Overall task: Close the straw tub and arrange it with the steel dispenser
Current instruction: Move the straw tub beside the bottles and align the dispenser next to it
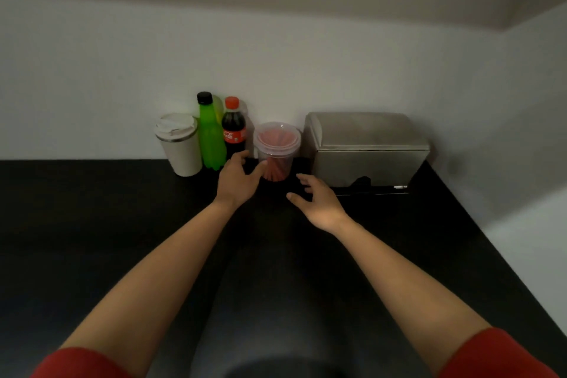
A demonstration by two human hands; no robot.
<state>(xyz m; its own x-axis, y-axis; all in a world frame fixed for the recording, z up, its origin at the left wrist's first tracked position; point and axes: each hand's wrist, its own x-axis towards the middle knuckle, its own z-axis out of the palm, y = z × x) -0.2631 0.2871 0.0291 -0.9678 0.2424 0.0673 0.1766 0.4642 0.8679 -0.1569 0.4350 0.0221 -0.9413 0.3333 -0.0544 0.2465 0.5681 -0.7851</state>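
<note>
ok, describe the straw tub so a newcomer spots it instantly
Start at the steel dispenser in the black counter's back right corner. Immediately left of it stands the straw tub. Unlike the cola bottle beside it, it is a clear lidded tub of red straws.

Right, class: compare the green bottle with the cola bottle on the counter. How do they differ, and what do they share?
The green bottle is bright green with a black cap; the cola bottle is dark with a red cap and red label. The green bottle stands taller and shows no label. Both stand upright, capped, side by side against the wall, left of the straw tub.
</note>
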